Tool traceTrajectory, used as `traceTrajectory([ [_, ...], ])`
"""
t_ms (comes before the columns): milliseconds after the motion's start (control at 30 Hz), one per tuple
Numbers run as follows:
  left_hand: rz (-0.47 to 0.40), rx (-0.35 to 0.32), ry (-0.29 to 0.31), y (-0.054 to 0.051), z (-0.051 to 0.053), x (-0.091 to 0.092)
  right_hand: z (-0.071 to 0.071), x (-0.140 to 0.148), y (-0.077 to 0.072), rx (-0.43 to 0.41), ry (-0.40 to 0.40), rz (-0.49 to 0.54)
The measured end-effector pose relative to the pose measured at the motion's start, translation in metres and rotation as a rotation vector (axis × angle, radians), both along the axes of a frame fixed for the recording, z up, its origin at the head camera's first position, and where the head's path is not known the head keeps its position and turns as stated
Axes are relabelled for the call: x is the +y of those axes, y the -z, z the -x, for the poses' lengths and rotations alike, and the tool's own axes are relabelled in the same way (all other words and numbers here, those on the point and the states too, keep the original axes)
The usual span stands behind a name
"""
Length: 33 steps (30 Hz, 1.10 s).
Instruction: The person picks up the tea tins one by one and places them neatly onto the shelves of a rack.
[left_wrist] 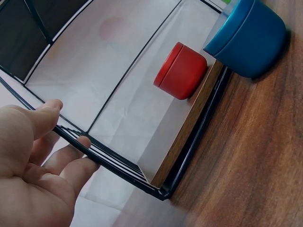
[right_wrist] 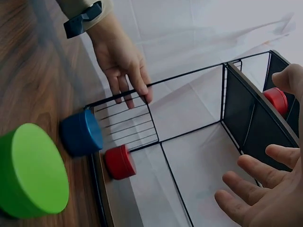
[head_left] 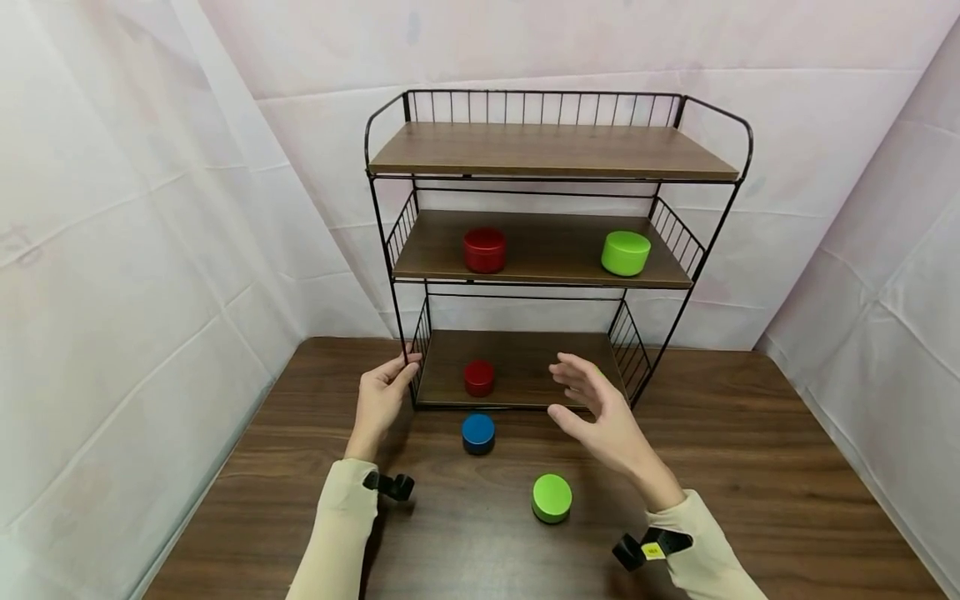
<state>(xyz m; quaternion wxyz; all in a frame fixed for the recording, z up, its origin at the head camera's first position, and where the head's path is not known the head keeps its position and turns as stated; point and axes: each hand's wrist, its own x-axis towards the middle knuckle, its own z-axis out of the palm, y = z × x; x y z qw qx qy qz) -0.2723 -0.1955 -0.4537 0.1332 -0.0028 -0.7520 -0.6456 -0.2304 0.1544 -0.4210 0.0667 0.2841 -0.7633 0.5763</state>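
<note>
A three-tier shelf rack with a black wire frame and brown boards stands on the table. My left hand holds its left front post low down, thumb on one side and fingers on the other. My right hand hovers before the bottom shelf's right part, fingers spread, holding nothing. A small red round tin sits on the bottom shelf, left of that hand. On the table in front are a blue round tin and, nearer, a green round tin.
The middle shelf holds a larger red tin on the left and a larger green tin on the right. White cloth hangs behind and at both sides of the wooden table.
</note>
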Motion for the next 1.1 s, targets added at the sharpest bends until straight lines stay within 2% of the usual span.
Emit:
traceTrajectory([
  [267, 0.006, -0.013, -0.005, 0.000, -0.001, -0.001, -0.012, 0.010, 0.021, -0.013, 0.006, 0.014],
  [500, 0.000, -0.018, 0.003, 0.001, -0.001, -0.001, -0.021, 0.017, 0.046, -0.017, 0.009, -0.019],
  [633, 0.009, -0.020, 0.008, -0.001, -0.001, -0.001, -0.024, 0.022, 0.055, -0.019, 0.025, -0.023],
  [800, 0.009, -0.021, 0.007, 0.000, 0.000, 0.000, -0.029, 0.028, 0.066, -0.030, 0.040, -0.069],
  [967, -0.004, -0.019, 0.004, 0.001, 0.000, 0.000, -0.034, 0.034, 0.078, -0.057, 0.019, -0.126],
  [1100, -0.024, 0.001, 0.001, 0.017, 0.010, -0.004, -0.038, 0.038, 0.082, -0.075, 0.008, -0.164],
])
